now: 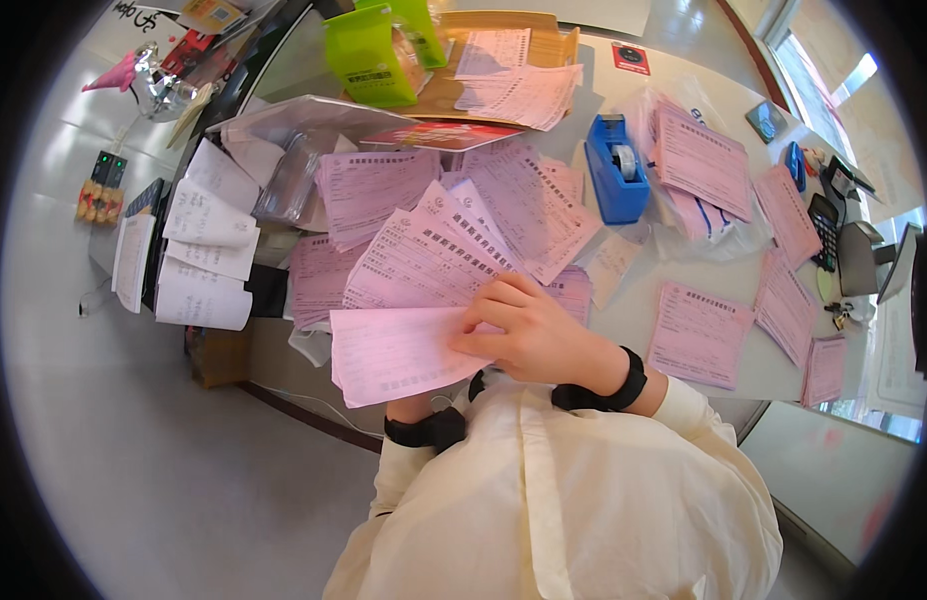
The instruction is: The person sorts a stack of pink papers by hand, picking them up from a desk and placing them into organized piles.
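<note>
My right hand point(517, 330) pinches the right edge of a few pink printed forms point(403, 352), with its fingers bent. These sheets are flipped over so their backs face up, and faint print shows through. Just above them fan out more pink order forms point(426, 259) with printed lines and handwriting. My left hand is hidden under the sheets; only the left wrist point(409, 407) shows below them, so its grip cannot be seen. Both wrists wear black bands. Stacks of similar pink forms point(381, 187) lie on the table behind.
A blue tape dispenser point(617, 176) stands beside a plastic bag point(681, 240) and a stack of pink slips point(703, 161). Further pink forms point(700, 330) lie at right, near a calculator point(823, 229). A wooden tray point(441, 109), green bags point(369, 60) and white receipts point(208, 259) sit at back and left.
</note>
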Demonstrator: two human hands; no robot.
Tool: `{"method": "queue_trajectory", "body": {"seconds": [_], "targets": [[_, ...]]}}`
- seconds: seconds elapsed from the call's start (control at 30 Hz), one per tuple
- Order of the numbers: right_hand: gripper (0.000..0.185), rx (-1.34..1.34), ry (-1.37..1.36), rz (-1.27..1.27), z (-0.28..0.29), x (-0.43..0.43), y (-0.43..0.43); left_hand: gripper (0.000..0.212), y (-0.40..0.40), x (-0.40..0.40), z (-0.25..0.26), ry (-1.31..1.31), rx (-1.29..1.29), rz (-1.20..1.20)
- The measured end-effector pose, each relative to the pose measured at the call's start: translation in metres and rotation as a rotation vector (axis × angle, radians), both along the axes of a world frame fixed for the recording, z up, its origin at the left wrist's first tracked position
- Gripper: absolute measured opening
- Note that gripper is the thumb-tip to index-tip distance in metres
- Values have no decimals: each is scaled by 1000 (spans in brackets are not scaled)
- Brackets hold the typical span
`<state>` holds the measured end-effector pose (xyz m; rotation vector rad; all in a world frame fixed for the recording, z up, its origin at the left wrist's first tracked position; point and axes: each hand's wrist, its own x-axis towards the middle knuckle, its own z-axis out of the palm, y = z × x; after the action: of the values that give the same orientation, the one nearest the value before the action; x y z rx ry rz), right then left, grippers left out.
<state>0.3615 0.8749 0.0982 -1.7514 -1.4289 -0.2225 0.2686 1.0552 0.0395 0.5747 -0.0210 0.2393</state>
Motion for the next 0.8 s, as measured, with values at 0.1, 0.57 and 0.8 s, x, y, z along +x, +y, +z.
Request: {"method": "queue_trajectory", "body": {"seconds": [0.1, 0.57, 0.8], "targets": [[33, -88, 55, 35, 4, -1, -2, 39, 0, 1, 2, 55, 93, 102], [16, 168, 374, -705, 0, 29, -68, 16, 16, -12, -1, 9, 360, 244], [32, 213, 372, -294, 29, 11, -41, 18, 2, -10, 21, -28, 133, 83]]}}
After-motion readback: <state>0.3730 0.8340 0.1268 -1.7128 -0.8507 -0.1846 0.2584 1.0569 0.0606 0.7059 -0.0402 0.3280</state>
